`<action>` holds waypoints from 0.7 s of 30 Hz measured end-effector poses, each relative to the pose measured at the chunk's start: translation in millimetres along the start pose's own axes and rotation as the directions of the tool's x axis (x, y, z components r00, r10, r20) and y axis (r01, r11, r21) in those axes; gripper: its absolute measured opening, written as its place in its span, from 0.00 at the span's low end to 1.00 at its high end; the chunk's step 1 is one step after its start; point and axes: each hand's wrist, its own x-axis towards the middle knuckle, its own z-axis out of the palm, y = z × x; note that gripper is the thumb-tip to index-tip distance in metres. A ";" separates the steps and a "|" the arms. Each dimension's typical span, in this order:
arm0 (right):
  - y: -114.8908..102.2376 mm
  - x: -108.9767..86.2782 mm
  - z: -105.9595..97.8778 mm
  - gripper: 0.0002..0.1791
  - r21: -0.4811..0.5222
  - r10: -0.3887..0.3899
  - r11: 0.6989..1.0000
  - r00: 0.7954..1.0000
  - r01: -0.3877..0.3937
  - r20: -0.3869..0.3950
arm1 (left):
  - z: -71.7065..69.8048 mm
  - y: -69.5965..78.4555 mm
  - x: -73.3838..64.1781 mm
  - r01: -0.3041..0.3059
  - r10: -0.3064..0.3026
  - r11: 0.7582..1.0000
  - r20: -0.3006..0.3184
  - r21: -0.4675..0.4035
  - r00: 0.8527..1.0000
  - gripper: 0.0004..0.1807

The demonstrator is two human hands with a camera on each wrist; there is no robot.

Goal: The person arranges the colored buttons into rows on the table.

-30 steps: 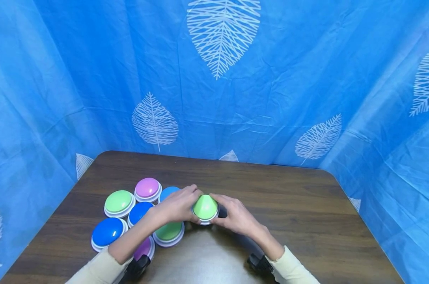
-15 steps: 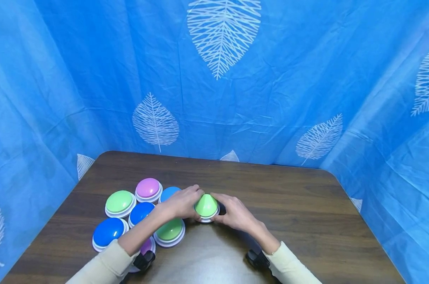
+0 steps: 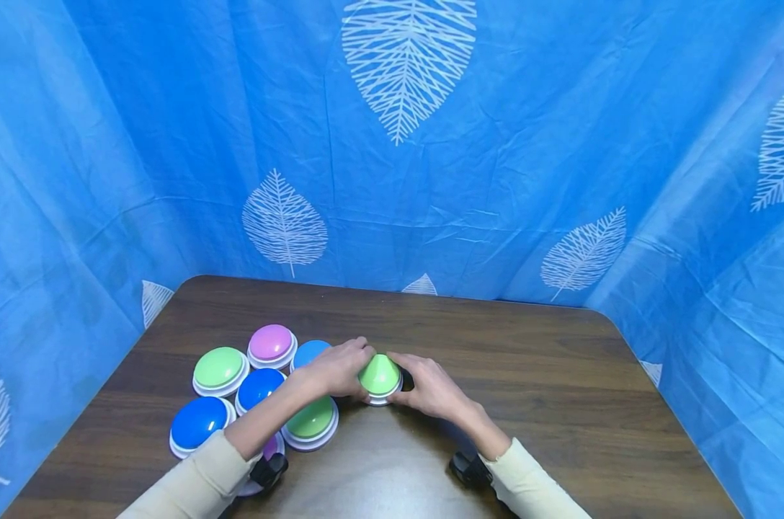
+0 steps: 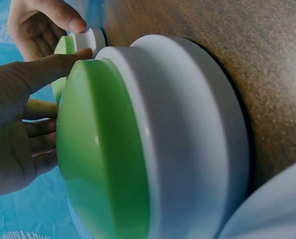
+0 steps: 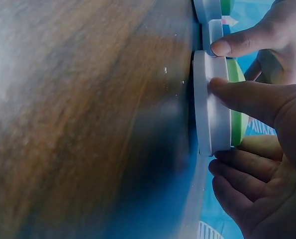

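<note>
Left hand [image 3: 342, 367] and right hand [image 3: 432, 387] are holding opposite sides of green button [image 3: 379, 375] | it is sitting on desk [image 3: 535, 404] | likely light, stiff, slippery-domed | white base [image 5: 215, 119] is probably offering firmer hold

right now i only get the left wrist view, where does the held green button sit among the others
Observer: In the head view, the held green button is the rightmost of all the buttons.
Operator: ok, any pink one out there
Observer: Yes, a pink button lies at the far side of the group.
Operator: and anything tucked nearer the person
Observer: A purple button, partly covered by the left forearm.
</note>
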 end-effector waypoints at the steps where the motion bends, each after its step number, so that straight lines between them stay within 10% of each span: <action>1: 0.4 -0.2 0.2 0.36 0.001 0.001 1.000 1.000 -0.001 0.002 | 0.1 -0.1 0.5 0.002 -0.002 1.000 0.006 0.000 1.000 0.36; 21: 2.8 -1.4 2.6 0.36 0.034 0.033 0.999 0.999 -0.033 0.021 | -1.5 -4.2 2.7 -0.003 0.005 0.999 0.035 -0.046 0.999 0.38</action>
